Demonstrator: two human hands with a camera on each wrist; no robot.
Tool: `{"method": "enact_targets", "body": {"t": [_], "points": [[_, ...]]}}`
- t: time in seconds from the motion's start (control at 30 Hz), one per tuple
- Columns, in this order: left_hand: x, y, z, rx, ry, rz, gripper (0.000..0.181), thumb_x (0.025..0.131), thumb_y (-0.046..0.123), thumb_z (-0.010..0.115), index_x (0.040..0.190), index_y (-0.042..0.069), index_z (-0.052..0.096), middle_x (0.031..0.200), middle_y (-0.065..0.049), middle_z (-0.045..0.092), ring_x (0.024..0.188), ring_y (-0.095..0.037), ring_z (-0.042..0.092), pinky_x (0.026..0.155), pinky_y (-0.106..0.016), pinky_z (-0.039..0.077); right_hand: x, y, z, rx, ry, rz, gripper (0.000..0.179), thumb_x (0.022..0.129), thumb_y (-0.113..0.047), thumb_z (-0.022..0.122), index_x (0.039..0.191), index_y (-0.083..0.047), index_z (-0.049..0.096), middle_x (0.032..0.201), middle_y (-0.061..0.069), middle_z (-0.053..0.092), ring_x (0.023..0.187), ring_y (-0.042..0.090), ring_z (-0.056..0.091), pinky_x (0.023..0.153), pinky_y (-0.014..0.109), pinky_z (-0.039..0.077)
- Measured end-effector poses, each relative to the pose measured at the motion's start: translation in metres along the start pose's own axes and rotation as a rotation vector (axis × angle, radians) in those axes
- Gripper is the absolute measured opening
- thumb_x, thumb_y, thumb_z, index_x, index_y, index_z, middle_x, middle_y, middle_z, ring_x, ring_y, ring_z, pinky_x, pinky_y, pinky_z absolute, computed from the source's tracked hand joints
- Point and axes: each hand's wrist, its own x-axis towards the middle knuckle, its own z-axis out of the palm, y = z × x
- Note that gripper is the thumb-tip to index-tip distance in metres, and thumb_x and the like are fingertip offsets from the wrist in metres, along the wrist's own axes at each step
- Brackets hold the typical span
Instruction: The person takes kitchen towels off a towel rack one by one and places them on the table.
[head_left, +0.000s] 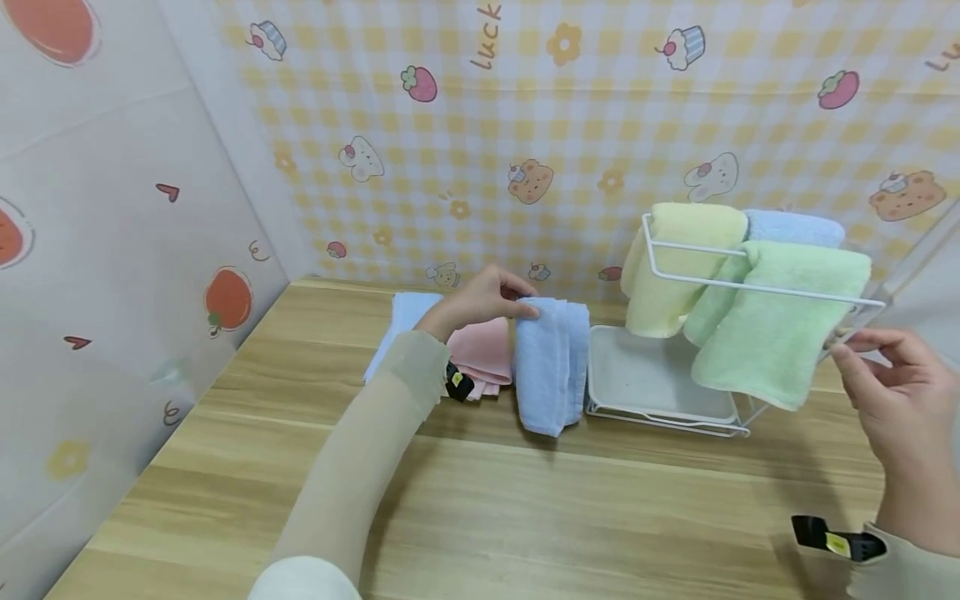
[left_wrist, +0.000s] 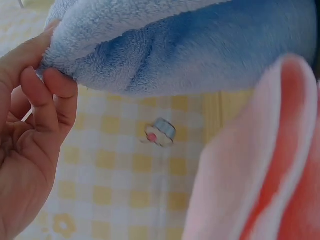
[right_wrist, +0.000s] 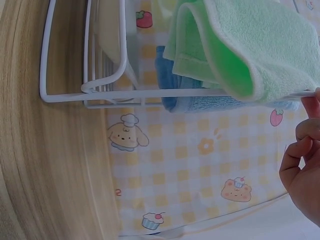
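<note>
Blue towel (head_left: 542, 375) pinched at its top by left hand (head_left: 483, 302), white rack (right_wrist: 150, 93) gripped at upper corner by right hand (head_left: 896, 387), green towel (head_left: 787, 333) draped over rack.

Both arms reach forward from the near side, hands held well apart. The left arm (head_left: 356, 458), in a pale sleeve (head_left: 412, 371), slants toward the far side and rightward, its left hand (head_left: 483, 300) bent to the right at the wrist, thumb and fingertips meeting in a pinch. At right, the right forearm (head_left: 907, 575) enters from the near corner, bare wrist (head_left: 924, 504) showing past the cuff; the right hand (head_left: 896, 387) pinches between thumb and forefinger, other fingers curled inward.
</note>
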Motion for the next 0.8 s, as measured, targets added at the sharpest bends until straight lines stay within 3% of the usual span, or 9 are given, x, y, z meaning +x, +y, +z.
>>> {"method": "enact_targets", "body": {"t": [0.2, 0.43, 0.8], "points": [[0.01, -0.019, -0.006, 0.059, 0.026, -0.056, 0.03, 0.086, 0.015, 0.078, 0.113, 0.002, 0.074, 0.116, -0.013, 0.072, 0.093, -0.017, 0.067, 0.078, -0.025, 0.057, 0.0, -0.001, 0.0, -0.029, 0.023, 0.002, 0.029, 0.088, 0.022, 0.052, 0.096, -0.002, 0.067, 0.086, -0.001, 0.067, 0.043, 0.006, 0.041, 0.04, 0.024, 0.017], [0.019, -0.038, -0.004, 0.079, 0.039, -0.131, 0.034, 0.086, 0.018, 0.079, 0.116, 0.004, 0.072, 0.113, -0.013, 0.072, 0.09, -0.017, 0.065, 0.081, -0.03, 0.057, -0.001, -0.001, 0.001, 0.022, 0.023, 0.002, 0.029, 0.087, 0.024, 0.051, 0.096, 0.001, 0.067, 0.088, 0.001, 0.068, 0.042, 0.007, 0.041, 0.04, 0.024, 0.017], [0.037, -0.054, 0.006, 0.144, 0.034, -0.096, 0.033, 0.088, 0.02, 0.077, 0.118, 0.006, 0.072, 0.11, -0.01, 0.072, 0.084, -0.013, 0.057, 0.071, -0.021, 0.047, 0.0, -0.002, 0.001, -0.03, 0.04, 0.015, 0.03, 0.087, 0.023, 0.053, 0.096, -0.002, 0.067, 0.086, 0.0, 0.067, 0.041, 0.005, 0.041, 0.039, 0.022, 0.02]]}}
